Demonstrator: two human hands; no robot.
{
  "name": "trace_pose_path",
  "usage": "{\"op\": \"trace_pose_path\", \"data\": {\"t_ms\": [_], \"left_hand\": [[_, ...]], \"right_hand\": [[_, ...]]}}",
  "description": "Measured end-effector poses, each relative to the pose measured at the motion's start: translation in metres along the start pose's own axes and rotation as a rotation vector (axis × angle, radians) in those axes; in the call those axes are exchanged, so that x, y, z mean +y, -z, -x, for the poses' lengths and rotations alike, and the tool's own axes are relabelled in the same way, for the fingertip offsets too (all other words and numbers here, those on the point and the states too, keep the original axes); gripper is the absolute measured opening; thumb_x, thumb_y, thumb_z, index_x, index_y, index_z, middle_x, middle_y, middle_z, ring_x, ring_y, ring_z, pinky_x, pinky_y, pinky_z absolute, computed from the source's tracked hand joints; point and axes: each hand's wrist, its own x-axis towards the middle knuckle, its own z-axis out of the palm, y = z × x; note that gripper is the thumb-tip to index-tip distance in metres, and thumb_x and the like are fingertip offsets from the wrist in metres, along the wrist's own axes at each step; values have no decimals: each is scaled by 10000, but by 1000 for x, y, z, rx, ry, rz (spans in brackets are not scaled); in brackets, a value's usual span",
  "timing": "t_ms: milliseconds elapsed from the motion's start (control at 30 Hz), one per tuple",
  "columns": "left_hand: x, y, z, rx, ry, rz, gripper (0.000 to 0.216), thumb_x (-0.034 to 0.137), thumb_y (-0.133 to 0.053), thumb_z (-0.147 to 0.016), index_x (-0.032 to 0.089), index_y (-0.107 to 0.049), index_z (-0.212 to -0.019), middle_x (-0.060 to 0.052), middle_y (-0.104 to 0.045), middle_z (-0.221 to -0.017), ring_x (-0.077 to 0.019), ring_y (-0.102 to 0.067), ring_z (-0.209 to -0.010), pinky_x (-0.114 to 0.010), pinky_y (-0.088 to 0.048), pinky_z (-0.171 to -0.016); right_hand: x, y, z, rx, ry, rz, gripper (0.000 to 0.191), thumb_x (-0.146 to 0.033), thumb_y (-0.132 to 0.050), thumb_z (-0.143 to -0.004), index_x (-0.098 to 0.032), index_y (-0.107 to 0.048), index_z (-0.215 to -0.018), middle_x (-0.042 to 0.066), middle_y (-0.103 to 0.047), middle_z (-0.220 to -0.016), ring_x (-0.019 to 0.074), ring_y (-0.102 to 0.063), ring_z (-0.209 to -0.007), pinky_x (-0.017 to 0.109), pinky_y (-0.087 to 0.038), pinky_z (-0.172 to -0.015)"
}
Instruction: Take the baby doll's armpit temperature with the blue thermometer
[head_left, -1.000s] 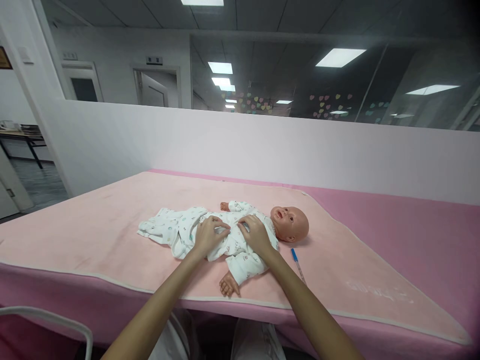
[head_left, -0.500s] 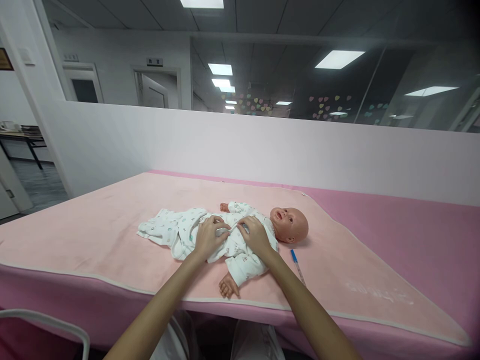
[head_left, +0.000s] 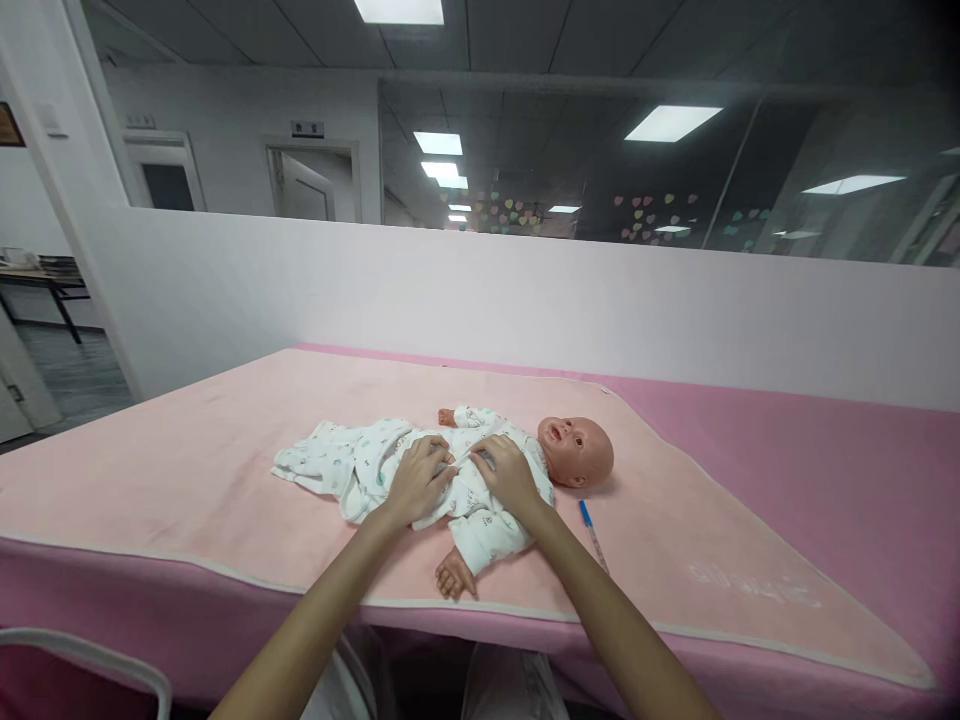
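Note:
A baby doll (head_left: 589,455) lies on its back, head to the right and one bare hand toward me. It wears a white baby outfit (head_left: 360,455) with small prints, spread loosely around the legs. Over the doll's belly, the fingers of my left hand (head_left: 418,482) are bent and pinch the outfit's cloth. My right hand (head_left: 510,475) rests on the chest, its thumb and fingers also closed on the cloth a little apart from the left. The fingertips partly hide the fabric's edge.
Near the doll's head lies a blue-capped pen-like stick (head_left: 592,535). A pale pink mat (head_left: 187,470) covers the pink table, which meets a low white wall (head_left: 450,300) with glass above. A chair's white frame (head_left: 97,652) stands at lower left.
Both hands stay at the doll's front with only slight finger movement on the cloth. The whole view has shifted a little; the doll lies as before.

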Motion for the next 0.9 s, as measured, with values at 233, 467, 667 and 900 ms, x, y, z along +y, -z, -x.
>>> {"op": "trace_pose_path", "data": {"t_ms": [233, 467, 667, 900], "left_hand": [[12, 3, 4, 96, -21, -35, 203, 244, -419, -816, 215, -477, -1009, -42, -509, -1032, -198, -474, -948, -355, -369, -802], [17, 5, 6, 191, -58, -126, 147, 229, -465, -788, 220, -576, -884, -53, -497, -1104, -216, -456, -1019, -389, -303, -867], [14, 3, 6, 215, -34, -123, 111, 249, -497, -768, 206, -578, -831, -46, -527, -1068, -210, -477, -989, -372, -313, -847], [20, 7, 5, 225, -79, -75, 183, 205, -369, -842, 185, -549, -815, -18, -610, -801, -152, -528, -777, -334, -315, -830]], "right_hand": [[-1, 1, -1, 10, -19, -12, 97, -193, -473, -820, -198, -557, -772, 25, -600, -787, 172, -512, -781, 298, -381, -730], [-2, 2, -1, 8, -29, -8, 96, -188, -474, -818, -195, -555, -768, 21, -600, -785, 167, -511, -780, 292, -378, -731], [-1, 1, -1, 14, -28, -12, 93, -187, -481, -813, -197, -558, -762, 20, -603, -780, 165, -512, -774, 290, -379, -728], [-2, 2, 0, 59, -20, -17, 101, -193, -472, -819, -198, -555, -761, 18, -596, -769, 163, -514, -767, 286, -383, -715]]}}
